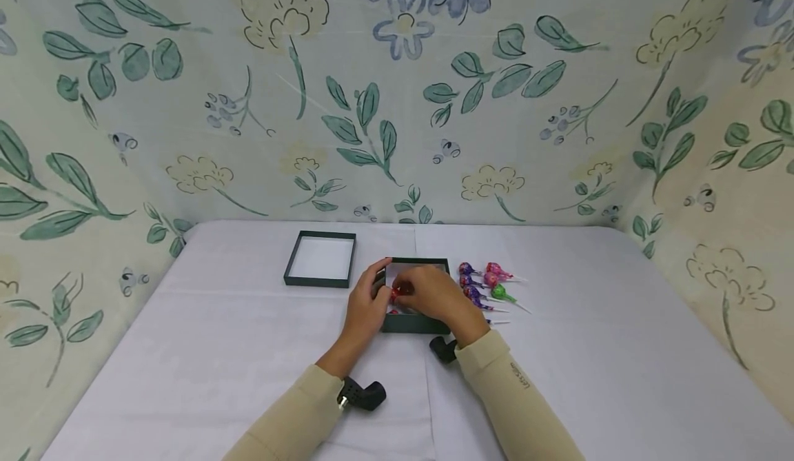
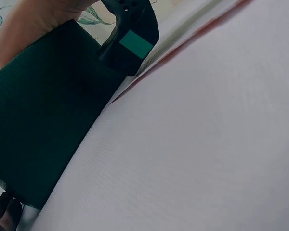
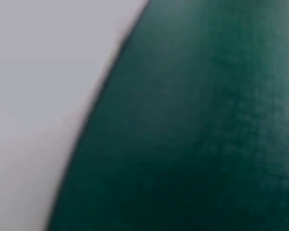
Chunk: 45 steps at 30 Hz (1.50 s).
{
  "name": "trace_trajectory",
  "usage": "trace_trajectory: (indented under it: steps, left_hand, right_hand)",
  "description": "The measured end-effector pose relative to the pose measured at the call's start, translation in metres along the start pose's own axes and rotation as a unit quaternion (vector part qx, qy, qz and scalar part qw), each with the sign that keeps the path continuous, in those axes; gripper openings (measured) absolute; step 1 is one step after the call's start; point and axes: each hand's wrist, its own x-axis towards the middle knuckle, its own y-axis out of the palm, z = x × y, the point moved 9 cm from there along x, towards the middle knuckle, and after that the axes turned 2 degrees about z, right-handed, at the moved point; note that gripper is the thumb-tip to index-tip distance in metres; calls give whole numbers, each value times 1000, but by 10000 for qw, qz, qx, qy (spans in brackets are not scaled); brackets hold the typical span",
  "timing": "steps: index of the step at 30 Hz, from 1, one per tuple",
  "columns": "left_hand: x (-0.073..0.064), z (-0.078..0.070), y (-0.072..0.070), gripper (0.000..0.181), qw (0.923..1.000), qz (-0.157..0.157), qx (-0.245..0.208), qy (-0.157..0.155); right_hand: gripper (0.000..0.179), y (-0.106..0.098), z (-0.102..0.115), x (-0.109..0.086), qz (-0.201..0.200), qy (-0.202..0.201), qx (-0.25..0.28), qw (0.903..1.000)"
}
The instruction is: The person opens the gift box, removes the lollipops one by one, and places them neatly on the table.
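A dark green box (image 1: 417, 324) stands upright on the white cloth, with red-wrapped lollipops (image 1: 393, 312) inside at its left. My left hand (image 1: 367, 302) grips the box's left wall, fingers along the outside and thumb at the rim. In the left wrist view, the box's green side wall (image 2: 43, 110) fills the left part. Reaching over the box from the right, my right hand (image 1: 431, 294) pinches a red lollipop (image 1: 404, 287) low inside it, partly hidden by the fingers. The right wrist view shows only a blurred green box wall (image 3: 183, 125).
To the right of the box lie several more lollipops: purple ones (image 1: 473, 294), pink ones (image 1: 498, 271) and a green one (image 1: 501, 293), sticks pointing right. A green-rimmed lid (image 1: 318, 282) with a white inside lies at the back left. Floral cloth (image 1: 372, 103) hangs behind the table.
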Motion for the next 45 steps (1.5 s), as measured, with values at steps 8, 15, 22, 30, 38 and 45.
trace_trajectory:
  steps: [8,15,22,30,38,45]
  left_hand:
    - [-1,1,-1,52,10000,5,3,32]
    - [0,1,-1,53,10000,-2,-13,25]
    - [1,2,0,54,10000,-2,-62,-33]
    - [-1,4,1,53,10000,-22,-49,-30]
    - [-2,4,2,51,10000,19,-56,-48]
    - [-1,1,1,51,10000,-32,-49,33]
  right_hand:
    - [17,2,0,1,45,-9,-62,10000]
    - [17,1,0,2,52,2,-85,9999]
    - [15,0,-1,1,71,28,-79,9999]
    - [17,1,-2,1,37,53,-113,9999]
    - [28,-1,-2,-1,-121,-76,47,9999]
    - [24,-5,1,0,-225,-214,92,9995]
